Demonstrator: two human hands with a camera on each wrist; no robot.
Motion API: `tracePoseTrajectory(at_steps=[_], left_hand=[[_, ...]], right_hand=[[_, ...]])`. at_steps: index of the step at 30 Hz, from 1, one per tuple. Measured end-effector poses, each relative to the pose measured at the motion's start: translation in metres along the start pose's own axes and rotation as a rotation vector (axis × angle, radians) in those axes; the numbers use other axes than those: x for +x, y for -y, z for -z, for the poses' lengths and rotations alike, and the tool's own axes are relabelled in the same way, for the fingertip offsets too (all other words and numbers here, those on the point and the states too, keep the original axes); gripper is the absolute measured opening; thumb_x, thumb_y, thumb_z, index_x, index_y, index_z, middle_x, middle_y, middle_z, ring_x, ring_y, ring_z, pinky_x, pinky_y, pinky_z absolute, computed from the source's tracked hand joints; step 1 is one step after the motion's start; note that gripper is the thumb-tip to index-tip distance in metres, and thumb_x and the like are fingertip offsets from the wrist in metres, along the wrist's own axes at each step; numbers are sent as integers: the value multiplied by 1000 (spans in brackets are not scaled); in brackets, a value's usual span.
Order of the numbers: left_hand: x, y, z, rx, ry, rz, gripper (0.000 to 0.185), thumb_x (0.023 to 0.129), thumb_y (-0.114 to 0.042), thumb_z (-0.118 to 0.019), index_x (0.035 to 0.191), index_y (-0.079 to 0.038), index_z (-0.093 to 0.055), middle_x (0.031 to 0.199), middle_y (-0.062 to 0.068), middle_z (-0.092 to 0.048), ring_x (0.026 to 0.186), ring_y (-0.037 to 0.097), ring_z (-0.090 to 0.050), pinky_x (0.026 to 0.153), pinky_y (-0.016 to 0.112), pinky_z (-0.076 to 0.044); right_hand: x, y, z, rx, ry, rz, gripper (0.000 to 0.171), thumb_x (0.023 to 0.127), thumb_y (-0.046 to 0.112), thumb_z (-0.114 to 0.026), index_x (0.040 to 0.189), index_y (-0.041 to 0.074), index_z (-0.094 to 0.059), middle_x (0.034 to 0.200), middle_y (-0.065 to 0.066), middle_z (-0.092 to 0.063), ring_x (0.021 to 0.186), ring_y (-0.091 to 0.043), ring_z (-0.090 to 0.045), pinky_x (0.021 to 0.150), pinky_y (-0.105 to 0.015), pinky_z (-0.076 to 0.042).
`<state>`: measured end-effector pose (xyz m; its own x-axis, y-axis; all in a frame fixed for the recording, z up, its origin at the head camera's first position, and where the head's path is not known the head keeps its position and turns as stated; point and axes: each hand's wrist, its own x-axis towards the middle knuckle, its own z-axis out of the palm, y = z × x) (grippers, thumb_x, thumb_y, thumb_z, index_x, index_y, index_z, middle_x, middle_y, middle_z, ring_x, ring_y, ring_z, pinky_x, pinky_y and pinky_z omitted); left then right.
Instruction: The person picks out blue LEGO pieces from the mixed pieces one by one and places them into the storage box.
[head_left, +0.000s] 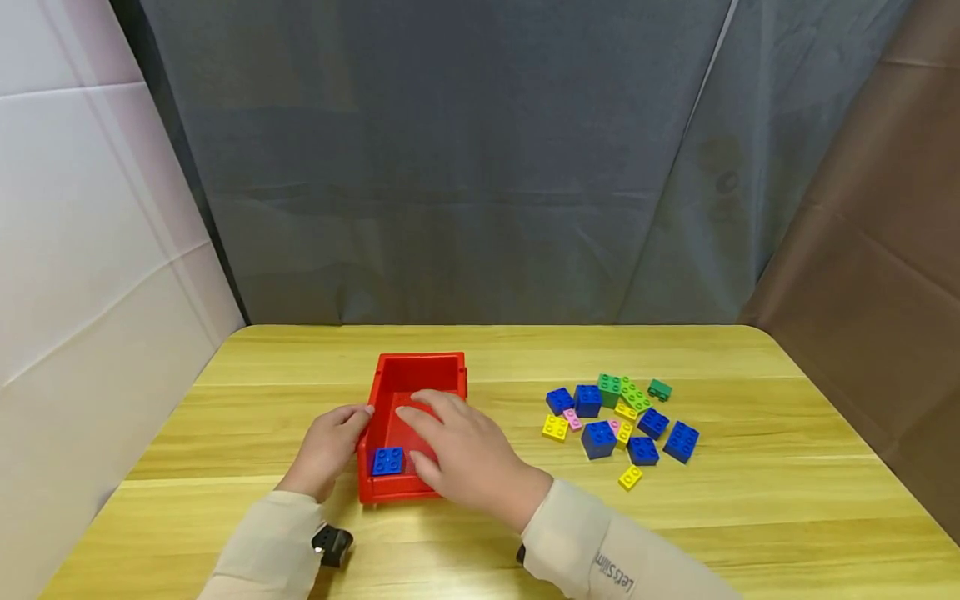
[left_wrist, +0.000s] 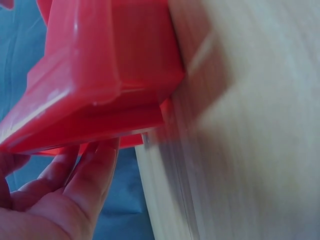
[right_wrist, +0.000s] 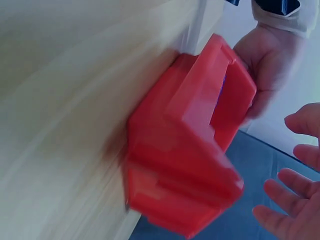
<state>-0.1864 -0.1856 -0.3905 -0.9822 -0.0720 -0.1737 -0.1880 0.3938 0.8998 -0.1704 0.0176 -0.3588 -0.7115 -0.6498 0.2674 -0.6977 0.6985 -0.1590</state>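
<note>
A red plastic bin (head_left: 422, 358) stands on the table, a blue block (head_left: 387, 461) lying inside at its near left corner. At the bin's left side, my left hand (head_left: 327, 450) holds the rim; in the left wrist view its fingers (left_wrist: 95, 172) reach under the red edge and the thumb lies above. Over the bin's right side is my right hand (head_left: 480, 458), fingers spread and nothing held. The right wrist view also has this hand (right_wrist: 295, 200) loosely spread beside the bin (right_wrist: 185, 150). Part of the bin's inside is hidden behind it.
Right of the bin lies a loose group of blocks: several blue ones (head_left: 598, 439), several yellow ones (head_left: 555, 428), green ones (head_left: 610, 389), small pink ones (head_left: 572, 419) and a green wheeled piece (head_left: 660, 390). Grey cloth (head_left: 450, 167) hangs behind the wooden table (head_left: 262, 358).
</note>
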Motion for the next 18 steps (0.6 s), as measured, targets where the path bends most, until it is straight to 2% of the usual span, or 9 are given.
tracePoseTrajectory(at_steps=[7,18], left_hand=[[1,0,-1,-10,-2,21,48,104,-26,-38,136,10,-45,130,29,-50,113,38,-50,98,49,-46],[1,-1,-3,-6,-6,25,49,104,-26,-37,136,10,-45,132,30,-49,116,40,-47,101,53,-43]], right_hand=[[-10,-14,6,-35,-17,-49,59,91,34,-65,145,21,-45,148,-5,-39,135,-21,-38,104,-39,-44],[-29,-41,12,-72,-56,-108,54,92,29,-64,142,19,-47,148,-8,-40,134,-26,-41,104,-44,-43]])
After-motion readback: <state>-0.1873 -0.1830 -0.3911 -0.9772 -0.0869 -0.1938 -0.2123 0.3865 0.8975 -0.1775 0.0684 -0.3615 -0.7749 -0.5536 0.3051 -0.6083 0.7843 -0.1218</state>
